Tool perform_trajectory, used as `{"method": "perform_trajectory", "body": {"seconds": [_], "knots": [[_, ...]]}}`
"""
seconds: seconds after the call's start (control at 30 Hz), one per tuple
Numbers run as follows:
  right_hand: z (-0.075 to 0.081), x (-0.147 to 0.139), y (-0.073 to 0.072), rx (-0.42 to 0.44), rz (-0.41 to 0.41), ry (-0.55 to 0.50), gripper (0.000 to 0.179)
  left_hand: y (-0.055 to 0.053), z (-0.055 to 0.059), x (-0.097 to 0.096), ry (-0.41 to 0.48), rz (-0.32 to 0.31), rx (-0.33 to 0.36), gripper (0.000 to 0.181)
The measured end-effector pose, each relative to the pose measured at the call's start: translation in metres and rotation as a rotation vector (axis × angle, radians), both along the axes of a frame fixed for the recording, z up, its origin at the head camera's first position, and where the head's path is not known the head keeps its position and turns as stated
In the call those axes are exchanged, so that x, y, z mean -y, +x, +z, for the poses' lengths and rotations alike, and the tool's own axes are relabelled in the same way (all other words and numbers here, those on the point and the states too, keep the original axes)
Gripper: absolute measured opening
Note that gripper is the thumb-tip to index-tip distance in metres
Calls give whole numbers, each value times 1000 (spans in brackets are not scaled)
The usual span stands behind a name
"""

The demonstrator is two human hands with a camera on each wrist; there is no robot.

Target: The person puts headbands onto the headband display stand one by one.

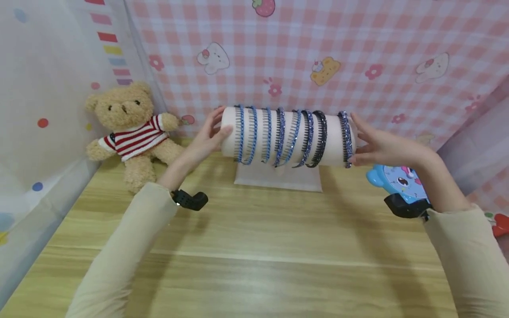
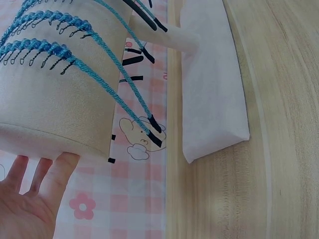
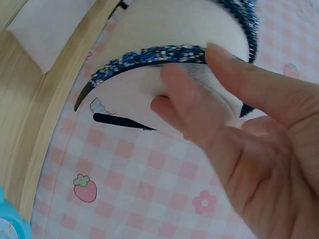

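A pale padded headband stand (image 1: 333, 141) lies level on its flat base (image 1: 278, 176). Several toothed headbands sit around its roll, braided blue ones (image 1: 267, 134) at the left, darker glittery ones (image 1: 306, 139) towards the right. My left hand (image 1: 208, 137) rests against the roll's left end, its fingers fairly straight on the end rim in the left wrist view. At the other end, my right hand (image 1: 381, 143) has its fingers spread and touching the edge of the rightmost blue sequined headband (image 1: 345, 139). One fingertip is blurred in the right wrist view, and part of the contact is hidden.
A teddy bear (image 1: 127, 128) in a striped shirt sits at the left back of the wooden table (image 1: 254, 247). To the right, a blue toy clock (image 1: 405, 181) lies partly behind my right wrist. A pink checked cloth (image 1: 246, 53) hangs behind the stand.
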State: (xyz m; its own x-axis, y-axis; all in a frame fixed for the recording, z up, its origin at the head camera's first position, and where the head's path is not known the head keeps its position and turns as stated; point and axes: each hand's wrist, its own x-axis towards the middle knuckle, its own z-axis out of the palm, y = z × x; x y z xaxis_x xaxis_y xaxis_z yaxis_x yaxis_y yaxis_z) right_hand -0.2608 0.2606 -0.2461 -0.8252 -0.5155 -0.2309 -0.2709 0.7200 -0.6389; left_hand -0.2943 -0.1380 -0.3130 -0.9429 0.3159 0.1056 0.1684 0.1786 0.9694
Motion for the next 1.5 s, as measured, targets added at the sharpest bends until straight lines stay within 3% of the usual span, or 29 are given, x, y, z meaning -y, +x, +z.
{"method": "perform_trajectory", "body": {"seconds": [0.17, 0.3, 0.43, 0.57, 0.83, 1.2, 1.37, 1.5], "knots": [[-2, 0, -11, -191, 14, 59, 122, 0, -1, -1, -13, -6, -8, 60], [-1, -2, -20, -274, 73, 110, 123, 1, -2, -3, -7, -12, -11, 61], [-1, -4, -24, -249, 75, 127, 116, 0, -2, -3, 0, -16, -12, 62], [-3, -5, -29, -217, 38, 64, 116, 1, 1, -3, -6, -18, -11, 62], [-6, -1, -36, -182, 17, -1, 120, 13, 18, -6, -4, -16, 13, 60], [-3, 15, -42, -164, 41, 15, 118, 1, 4, 0, -21, 6, 4, 62], [-4, 16, -45, -155, 46, 15, 118, 3, 7, -2, -14, 7, 2, 61], [-8, 16, -46, -166, 61, -1, 119, 11, 15, -4, -14, 6, 15, 60]]}}
